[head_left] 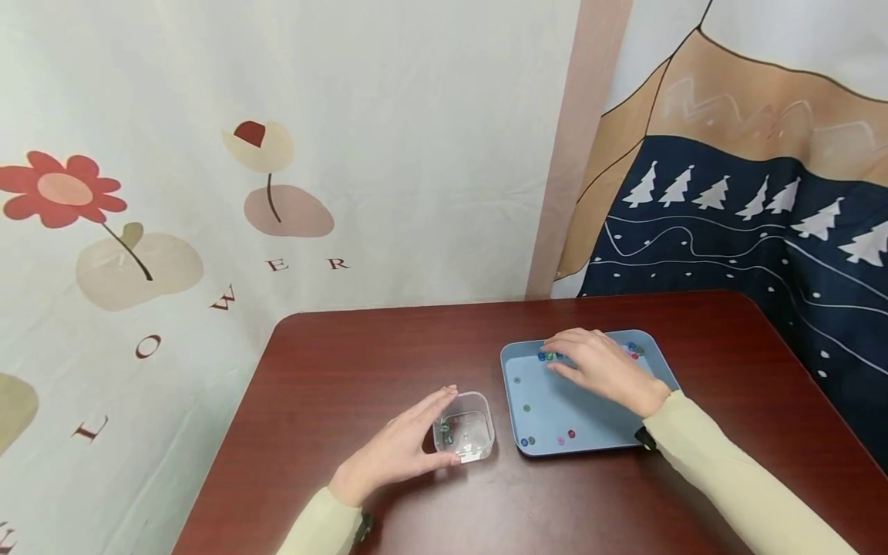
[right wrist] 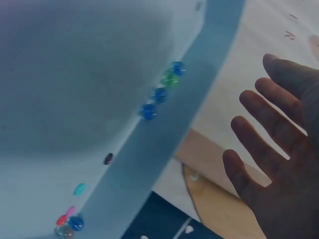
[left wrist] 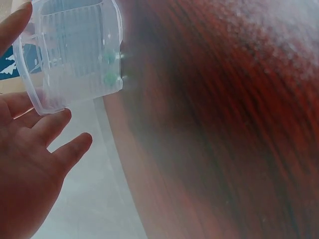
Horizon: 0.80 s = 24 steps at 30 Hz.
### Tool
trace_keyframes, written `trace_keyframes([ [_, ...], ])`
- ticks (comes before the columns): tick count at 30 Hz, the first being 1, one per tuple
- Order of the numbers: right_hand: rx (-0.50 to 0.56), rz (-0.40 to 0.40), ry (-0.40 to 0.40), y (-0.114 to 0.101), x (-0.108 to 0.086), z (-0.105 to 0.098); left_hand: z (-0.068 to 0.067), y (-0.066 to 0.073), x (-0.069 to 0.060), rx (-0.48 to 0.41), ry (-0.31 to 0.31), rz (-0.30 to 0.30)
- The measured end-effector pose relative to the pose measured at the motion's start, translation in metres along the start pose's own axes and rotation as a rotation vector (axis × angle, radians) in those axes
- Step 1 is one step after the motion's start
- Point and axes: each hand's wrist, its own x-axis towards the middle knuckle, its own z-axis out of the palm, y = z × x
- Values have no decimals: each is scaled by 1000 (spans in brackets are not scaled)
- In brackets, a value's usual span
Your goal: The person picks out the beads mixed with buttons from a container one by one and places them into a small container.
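My left hand (head_left: pixel 395 455) holds a small clear plastic container (head_left: pixel 479 443), its thumb at the near side and its fingers at the far side. A few greenish marbles (head_left: pixel 447 432) lie inside it, by its left wall. Over the blue tray (head_left: pixel 555 405) hovers my right hand (head_left: pixel 600 368), fingers spread and relaxed, with nothing seen in its grasp. Close to its fingertips, blue and green marbles (right wrist: pixel 159 94) line the tray's far edge. Another cluster with a blue marble (right wrist: pixel 76 222) and small red and pink pieces sits farther along that edge.
Several more small coloured pieces are scattered in the tray, among them a red one (head_left: pixel 572 434) and a green one (head_left: pixel 526 408). Tray and container stand side by side on a dark red wooden table (head_left: pixel 333 385). A printed curtain (head_left: pixel 416 154) hangs behind the table.
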Motion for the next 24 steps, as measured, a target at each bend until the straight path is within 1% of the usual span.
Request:
trace_keyframes([
  [7, 45, 16, -73, 10, 8, 11, 0, 0, -1, -31, -2, -9],
  [11, 48, 22, -103, 14, 12, 15, -1, 0, -1, -33, 6, -9],
  [18, 58, 43, -158, 16, 16, 19, -1, 0, -2, -29, 1, -13],
  [24, 42, 36, -169, 21, 16, 24, 0, 0, 0, -20, -5, -15],
])
